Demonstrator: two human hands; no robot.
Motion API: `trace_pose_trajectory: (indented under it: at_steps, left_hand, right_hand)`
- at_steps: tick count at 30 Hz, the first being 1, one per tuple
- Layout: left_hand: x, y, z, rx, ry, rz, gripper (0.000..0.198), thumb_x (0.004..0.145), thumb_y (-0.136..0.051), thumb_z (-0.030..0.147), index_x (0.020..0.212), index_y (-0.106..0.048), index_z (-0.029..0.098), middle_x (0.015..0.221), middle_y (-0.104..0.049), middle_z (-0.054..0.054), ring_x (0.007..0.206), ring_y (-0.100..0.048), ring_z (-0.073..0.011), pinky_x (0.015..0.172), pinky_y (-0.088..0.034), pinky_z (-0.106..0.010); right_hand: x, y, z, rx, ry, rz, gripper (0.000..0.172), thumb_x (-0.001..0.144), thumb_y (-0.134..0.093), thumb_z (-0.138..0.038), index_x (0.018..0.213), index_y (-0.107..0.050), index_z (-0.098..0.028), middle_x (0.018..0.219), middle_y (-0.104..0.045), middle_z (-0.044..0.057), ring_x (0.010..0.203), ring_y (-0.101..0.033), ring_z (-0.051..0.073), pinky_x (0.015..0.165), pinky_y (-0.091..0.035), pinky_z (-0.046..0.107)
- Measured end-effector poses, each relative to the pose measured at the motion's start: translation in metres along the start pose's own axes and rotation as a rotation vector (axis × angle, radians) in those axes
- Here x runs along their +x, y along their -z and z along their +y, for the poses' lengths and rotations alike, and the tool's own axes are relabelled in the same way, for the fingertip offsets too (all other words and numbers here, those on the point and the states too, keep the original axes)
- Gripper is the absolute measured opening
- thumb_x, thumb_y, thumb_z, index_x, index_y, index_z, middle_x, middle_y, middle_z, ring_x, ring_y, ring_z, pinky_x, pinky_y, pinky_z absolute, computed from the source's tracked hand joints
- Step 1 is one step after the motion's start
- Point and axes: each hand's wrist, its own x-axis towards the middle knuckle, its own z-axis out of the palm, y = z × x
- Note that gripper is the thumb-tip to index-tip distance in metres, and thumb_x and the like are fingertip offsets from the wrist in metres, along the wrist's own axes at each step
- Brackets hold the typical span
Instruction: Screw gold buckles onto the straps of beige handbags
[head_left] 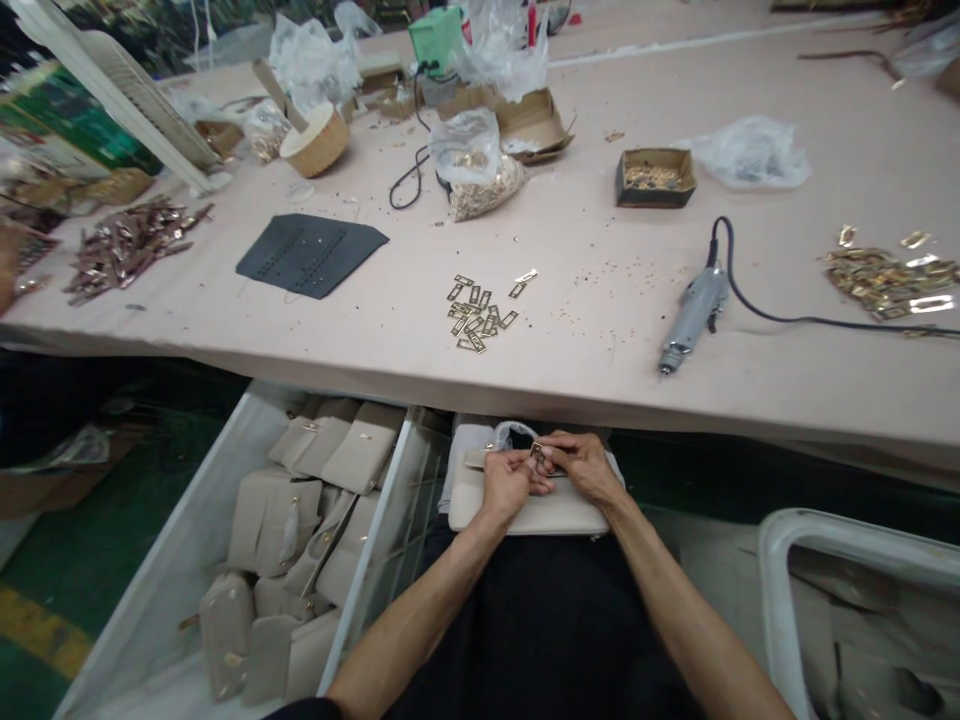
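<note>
A beige handbag [559, 515] lies across my lap, just below the table's front edge, with its wrapped handle [514, 428] at the far side. My left hand [514, 478] and my right hand [583, 463] meet above the bag. Between their pinched fingertips is a small metal buckle plate [537, 452], which both hands grip. It resembles the rectangular metal plates [472, 318] heaped on the table in front of me. My fingers partly cover the plate and the bag's flap.
An electric screwdriver [690, 315] lies right of the plates, its cord trailing right. A dark sheet [311, 253] lies left. A small box of screws [655, 178] stands farther back. White bins [375, 530] with beige bags flank me. Another person's hand [9, 262] shows at far left.
</note>
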Motion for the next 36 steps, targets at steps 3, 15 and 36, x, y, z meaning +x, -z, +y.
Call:
trace_pose_trajectory:
  at_steps: [3,15,36]
  left_hand:
    - [0.0,0.0,0.001,-0.005,0.017,-0.001,0.049,0.076,-0.079,0.053,0.083,-0.073,0.004,0.065,-0.071,-0.012,0.053,-0.071,-0.018,0.052,-0.059,-0.024]
    - [-0.01,0.0,0.002,0.059,-0.068,-0.078,0.034,0.086,-0.069,0.039,0.1,-0.072,0.007,0.088,-0.075,-0.013,0.066,-0.076,-0.0204,0.061,-0.064,-0.027]
    - [-0.007,0.002,0.004,0.065,-0.003,-0.065,0.035,0.08,-0.071,0.038,0.094,-0.071,0.006,0.079,-0.074,-0.014,0.059,-0.074,-0.0206,0.053,-0.061,-0.026]
  right_hand:
    - [0.001,0.001,0.006,0.023,-0.01,-0.009,0.038,0.081,-0.077,-0.042,0.108,-0.079,-0.016,0.083,-0.064,0.004,0.07,-0.062,0.014,0.064,-0.05,0.028]
    - [0.006,-0.002,0.011,0.005,-0.075,0.056,0.036,0.077,-0.079,-0.042,0.1,-0.079,-0.014,0.079,-0.069,0.005,0.062,-0.059,0.014,0.057,-0.046,0.026]
    - [-0.001,-0.004,0.004,0.015,-0.018,0.046,0.031,0.079,-0.076,-0.042,0.094,-0.079,-0.015,0.071,-0.062,0.001,0.058,-0.056,0.013,0.056,-0.044,0.026]
